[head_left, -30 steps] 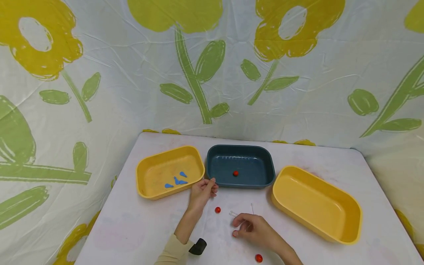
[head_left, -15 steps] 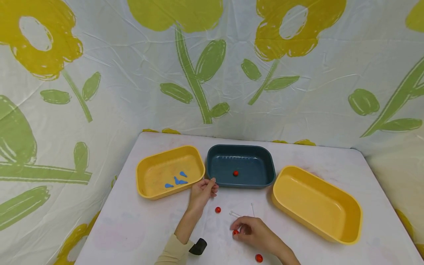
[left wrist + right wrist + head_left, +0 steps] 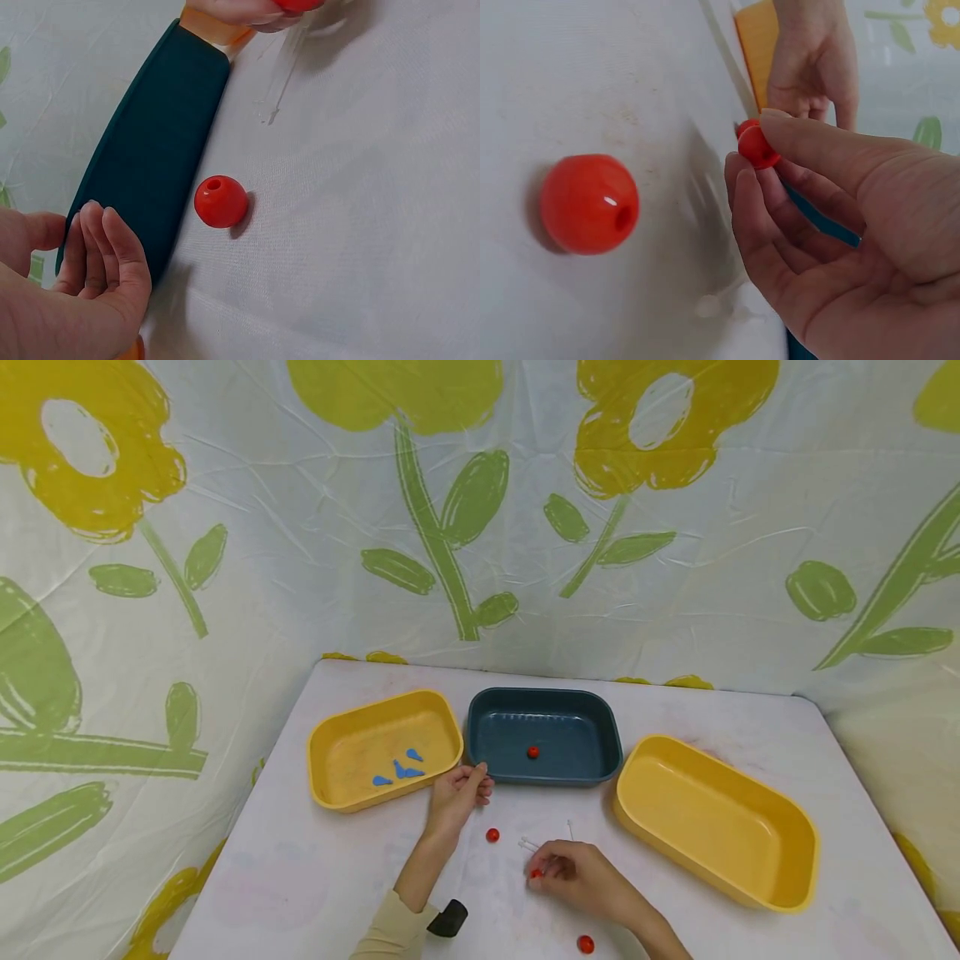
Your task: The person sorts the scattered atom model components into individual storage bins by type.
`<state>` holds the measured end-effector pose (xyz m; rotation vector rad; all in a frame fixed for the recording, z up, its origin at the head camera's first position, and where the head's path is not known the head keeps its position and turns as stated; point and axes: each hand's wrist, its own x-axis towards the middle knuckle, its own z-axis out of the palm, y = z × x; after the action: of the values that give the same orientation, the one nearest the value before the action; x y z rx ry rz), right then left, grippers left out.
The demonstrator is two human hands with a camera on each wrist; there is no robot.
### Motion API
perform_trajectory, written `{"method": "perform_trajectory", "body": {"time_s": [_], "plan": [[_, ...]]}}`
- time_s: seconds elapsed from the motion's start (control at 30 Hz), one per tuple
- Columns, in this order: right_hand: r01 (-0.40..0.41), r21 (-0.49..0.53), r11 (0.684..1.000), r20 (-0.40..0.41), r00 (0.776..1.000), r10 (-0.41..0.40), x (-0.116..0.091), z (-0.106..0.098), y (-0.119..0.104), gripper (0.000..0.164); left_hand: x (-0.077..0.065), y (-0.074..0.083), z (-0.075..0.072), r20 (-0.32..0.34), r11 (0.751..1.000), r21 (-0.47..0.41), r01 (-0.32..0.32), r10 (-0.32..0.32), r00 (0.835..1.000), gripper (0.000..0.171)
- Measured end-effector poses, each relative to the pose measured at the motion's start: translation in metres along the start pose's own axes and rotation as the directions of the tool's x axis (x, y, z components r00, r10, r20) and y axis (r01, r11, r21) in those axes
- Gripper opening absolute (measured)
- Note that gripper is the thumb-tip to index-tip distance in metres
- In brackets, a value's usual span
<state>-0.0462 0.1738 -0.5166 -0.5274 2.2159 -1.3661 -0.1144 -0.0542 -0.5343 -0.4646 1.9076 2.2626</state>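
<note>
While the right hand [image 3: 573,878] pinches a red bead [image 3: 757,148] between the tips of its thumb and fingers, the left hand [image 3: 457,795] holds the near left corner of the blue bin [image 3: 546,780], its thumb and fingers on either side of the rim. The pinched bead sits right at the end of the right grip, well out from the palm, and part of it shows past the fingertips; how high it is over the table [image 3: 360,877] is hard to tell. A second bead [image 3: 492,835] lies on the table between the two hands, its hole facing up in the left wrist view. A third bead [image 3: 586,944] lies on the near side of the right hand, apart from it. Thin clear sticks [image 3: 528,843] lie just beyond the right hand, which partly hides them.

Inside the blue bin, a single red bead [image 3: 532,752] rests on the floor, nearer the front wall. To its left, angled, stands the left yellow bin [image 3: 330,802] with four small blue pieces [image 3: 400,768] toward its near side, two of them touching. The right yellow bin [image 3: 682,860] stands at a slant on the other side. Behind the table hangs a pale cloth [image 3: 300,552] printed with yellow flowers and green stems.
</note>
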Motion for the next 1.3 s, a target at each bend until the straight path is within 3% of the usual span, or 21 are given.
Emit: {"method": "perform_trajectory", "body": {"time_s": [0.53,0.87,1.3], "plan": [[-0.052,0.104,0.993,-0.033,0.998,0.056,0.009,-0.024,-0.015,0.027,0.001,0.000,-0.001,-0.001,1.000,0.002,0.020,-0.020,1.000,0.027],[0.076,0.121,0.990,-0.144,0.988,-0.058,0.022,-0.045,-0.022,0.025,-0.001,0.002,0.000,0.013,0.999,-0.034,-0.018,0.018,1.000,0.026],[0.064,0.119,0.991,-0.241,0.970,-0.034,0.041,-0.061,-0.027,0.027,0.001,0.001,0.000,0.007,0.999,-0.038,-0.004,0.005,1.000,0.030]]}}
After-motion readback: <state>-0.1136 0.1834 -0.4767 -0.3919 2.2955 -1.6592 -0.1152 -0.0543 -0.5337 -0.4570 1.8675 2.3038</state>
